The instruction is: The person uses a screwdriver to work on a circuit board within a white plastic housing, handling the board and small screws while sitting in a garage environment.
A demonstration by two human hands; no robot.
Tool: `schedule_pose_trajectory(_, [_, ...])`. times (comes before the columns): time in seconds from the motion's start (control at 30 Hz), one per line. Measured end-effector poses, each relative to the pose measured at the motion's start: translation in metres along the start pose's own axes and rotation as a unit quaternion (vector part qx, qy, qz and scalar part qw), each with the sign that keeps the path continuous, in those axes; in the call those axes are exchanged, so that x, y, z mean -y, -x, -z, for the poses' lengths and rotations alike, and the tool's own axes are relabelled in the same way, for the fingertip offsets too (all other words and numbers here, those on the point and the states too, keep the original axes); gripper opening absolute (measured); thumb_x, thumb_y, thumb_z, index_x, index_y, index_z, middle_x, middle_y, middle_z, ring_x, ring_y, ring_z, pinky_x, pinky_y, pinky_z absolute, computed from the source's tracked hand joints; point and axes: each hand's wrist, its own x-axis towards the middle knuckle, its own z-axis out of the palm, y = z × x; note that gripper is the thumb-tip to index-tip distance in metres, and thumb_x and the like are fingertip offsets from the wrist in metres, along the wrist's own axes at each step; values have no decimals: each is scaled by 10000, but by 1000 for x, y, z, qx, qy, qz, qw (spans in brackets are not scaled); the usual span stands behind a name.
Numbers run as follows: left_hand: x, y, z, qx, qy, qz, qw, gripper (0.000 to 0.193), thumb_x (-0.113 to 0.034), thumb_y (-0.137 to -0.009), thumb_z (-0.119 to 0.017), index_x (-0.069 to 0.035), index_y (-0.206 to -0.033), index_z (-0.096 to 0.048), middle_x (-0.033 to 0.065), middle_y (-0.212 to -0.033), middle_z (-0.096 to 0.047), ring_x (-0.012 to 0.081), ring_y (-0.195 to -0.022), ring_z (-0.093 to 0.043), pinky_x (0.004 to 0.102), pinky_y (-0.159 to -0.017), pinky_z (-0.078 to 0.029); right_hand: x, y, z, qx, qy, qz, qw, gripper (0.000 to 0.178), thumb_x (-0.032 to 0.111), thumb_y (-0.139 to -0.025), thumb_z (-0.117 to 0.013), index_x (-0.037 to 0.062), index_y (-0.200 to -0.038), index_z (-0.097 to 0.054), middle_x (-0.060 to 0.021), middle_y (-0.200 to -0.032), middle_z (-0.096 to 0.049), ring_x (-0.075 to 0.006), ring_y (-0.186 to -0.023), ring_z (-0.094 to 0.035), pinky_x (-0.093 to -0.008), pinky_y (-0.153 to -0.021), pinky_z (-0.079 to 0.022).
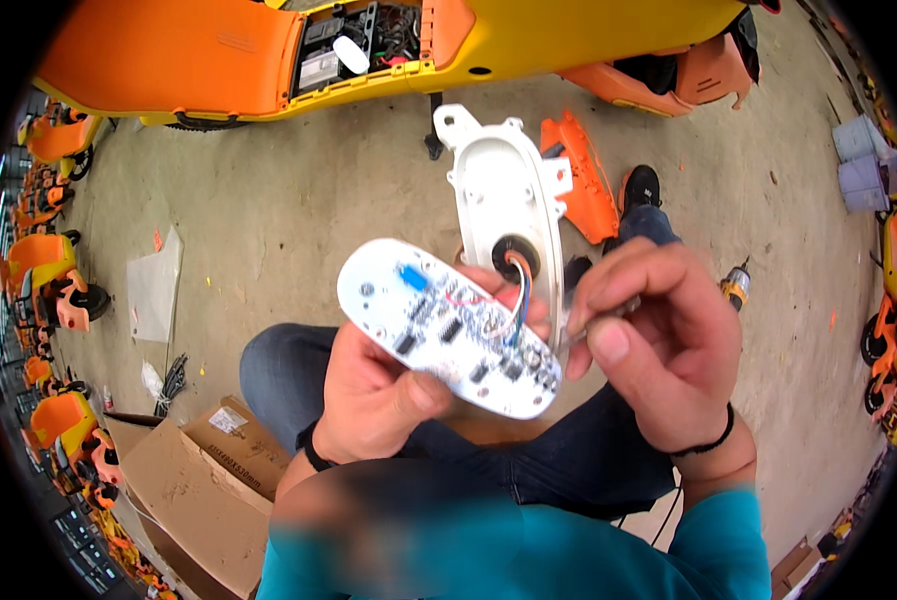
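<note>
Left hand gripped a white, round-ended circuit board, component face up toward the camera, long axis slanting from upper left to lower right. Its thumb lay over the near edge, close to the middle of the length; the other fingers passed beneath, with fingertips showing past the far edge, so the board sat clamped between thumb and fingers. A blue component stood near the board's upper-left end, well clear of the thumb; dark chips lay along the middle and lower right. Thin wires ran from the lower-right half of the board to a black round part in the near end of a white oval housing. The housing lay beyond the board, its hollow side visible, its near end partly hidden behind the board and left fingertips. Right hand was just beside the board's right end, thumb and forefinger drawn close together near the housing's rim; a small greyish item showed at them, too blurred to identify, and whether they were clamped on it could not be told. An orange panel lay on the floor right of the housing; a drill lay beyond the right hand; a cardboard box stood to the left.
</note>
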Motion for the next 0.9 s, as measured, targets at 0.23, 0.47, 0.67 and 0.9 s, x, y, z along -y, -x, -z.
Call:
schedule_pose_trajectory(0.23, [-15, 6, 0, 77, 45, 70, 994, 776, -342, -713, -809, 89, -1265, -475, 210, -1190, -589, 309, -1139, -566, 442, -991, -431, 4, 1, 1, 0, 153, 98, 983, 237, 187, -876, -634, 2, -974, -522, -139, -852, -551, -141, -633, -545, -227, -528, -505])
schedule_pose_trajectory(0.47, [5, -2, -1, -47, -9, -22, 999, 781, -360, -806, -733, 87, -1333, -368, 213, -1231, -564, 314, -1176, -550, 444, -1010, -430, -4, -7, 0, -72, 94, 7, 993, 392, 136, -875, -645, -35, -1190, -487, -105, -919, -589, -119, -738, -570, -216, -660, -494])
schedule_pose_trajectory(0.67, [11, -10, 4, 10, -50, -65, 997, 747, -362, -843, -688, 79, -1345, -355, 242, -1258, -545, 307, -1173, -553, 422, -1001, -439, -11, -6, -3, -70, 69, 19, 995, 276, 87, -898, -609, -33, -1134, -531, -90, -937, -603, -97, -747, -555, -215, -673, -474])
schedule_pose_trajectory(0.9, [12, -10, 1, 18, -53, -80, 995, 734, -351, -856, -676, 81, -1350, -347, 249, -1258, -541, 315, -1178, -548, 432, -1001, -438, -12, -5, -1, -60, 45, 12, 997, 264, 72, -898, -605, -31, -1134, -544, -75, -930, -597, -89, -751, -549, -213, -667, -476])
